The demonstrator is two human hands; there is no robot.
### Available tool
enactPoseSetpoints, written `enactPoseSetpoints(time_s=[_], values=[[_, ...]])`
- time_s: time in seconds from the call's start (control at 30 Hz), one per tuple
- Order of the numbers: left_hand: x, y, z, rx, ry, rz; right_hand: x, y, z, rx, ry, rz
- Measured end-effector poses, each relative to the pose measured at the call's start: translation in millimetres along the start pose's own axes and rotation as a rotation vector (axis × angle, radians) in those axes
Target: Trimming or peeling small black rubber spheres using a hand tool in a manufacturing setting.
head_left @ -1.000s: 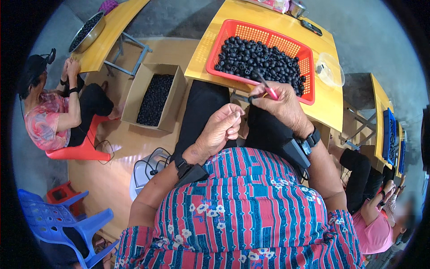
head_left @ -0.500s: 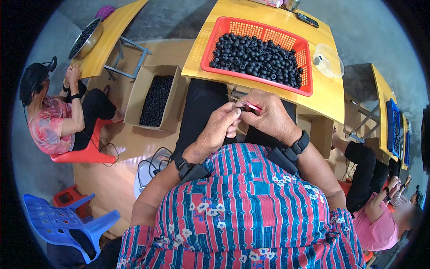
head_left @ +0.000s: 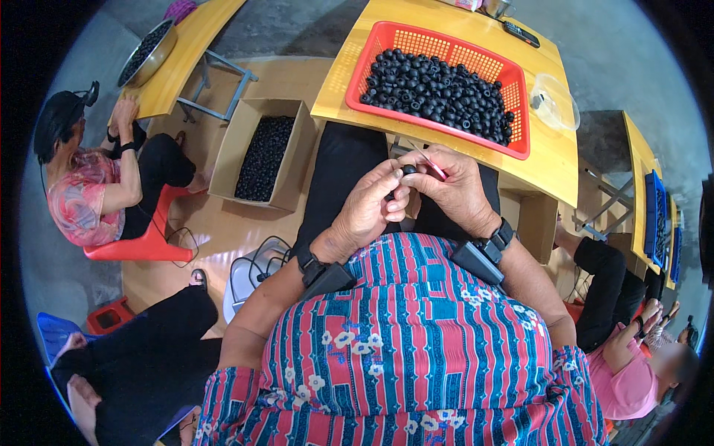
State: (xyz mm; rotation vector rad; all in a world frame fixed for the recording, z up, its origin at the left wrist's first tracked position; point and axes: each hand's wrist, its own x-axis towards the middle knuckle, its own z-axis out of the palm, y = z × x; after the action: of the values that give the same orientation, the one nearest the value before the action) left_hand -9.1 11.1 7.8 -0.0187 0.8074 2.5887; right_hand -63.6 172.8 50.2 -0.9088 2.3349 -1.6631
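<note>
Over my lap, just in front of the table edge, both hands meet. My left hand (head_left: 373, 201) pinches a small round black part (head_left: 408, 170) between thumb and fingers. Something dark also shows under its curled fingers, too hidden to name. My right hand (head_left: 457, 191) is closed round a pink-handled tool (head_left: 437, 171) with a thin pointed metal blade, tilted up to the left; its fingers touch the black part. Beyond them, a red plastic basket (head_left: 439, 132) on the yellow table (head_left: 554, 163) holds many similar black parts with holes.
A cardboard box (head_left: 296, 156) of black parts stands on the floor to the left. A clear plastic container (head_left: 554, 104) and a black phone-like device (head_left: 520, 33) lie on the table. People sit left and right; dark trousers (head_left: 141, 357) show near the blue chair (head_left: 56, 331).
The tool's blade has swung upward and the black part shows more between my fingers. At lower left, a person in dark trousers has come onto the blue chair. The view shifted slightly.
</note>
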Motion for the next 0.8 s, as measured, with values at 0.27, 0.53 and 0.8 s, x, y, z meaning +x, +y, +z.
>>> enactPoseSetpoints(time_s=[0.27,0.53,0.8], values=[[2.3,-1.9,-8.1,-0.155,-0.059,-0.06,-0.6,-6.7,1.7,-0.028,0.005,0.001],[3.5,-1.6,-14.0,-0.232,-0.038,0.017,-3.3,3.4,-7.5,-0.056,0.034,-0.038],[0.6,-0.2,-14.1,-0.227,-0.023,0.044,-2.6,-0.9,-2.2,-0.211,-0.155,0.005]])
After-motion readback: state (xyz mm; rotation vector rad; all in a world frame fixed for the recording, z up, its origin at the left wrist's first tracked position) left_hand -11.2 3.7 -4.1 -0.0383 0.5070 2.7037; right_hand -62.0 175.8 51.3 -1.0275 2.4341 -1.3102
